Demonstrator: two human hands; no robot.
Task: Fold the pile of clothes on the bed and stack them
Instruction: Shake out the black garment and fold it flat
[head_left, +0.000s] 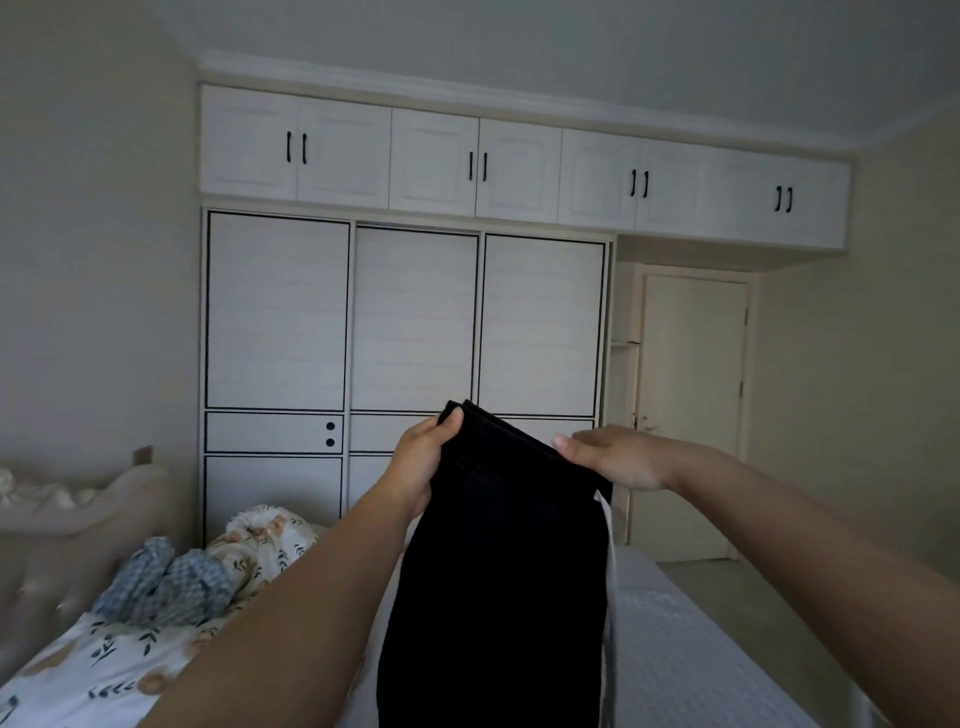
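A black garment (498, 571) hangs in the air in front of me, above the bed (691, 649). My left hand (423, 462) grips its top left corner, thumb on the near side. My right hand (613, 457) pinches the top edge on the right side. The cloth drops straight down past the bottom of the view, with a pale strip along its right edge. A blue-and-white checked garment (166, 582) lies crumpled on the bed at the left.
A floral quilt (119, 660) covers the bed's left side, with a padded headboard (78, 525) beyond it. A white wardrobe with sliding doors (405, 322) fills the far wall. A closed door (691, 415) stands to its right.
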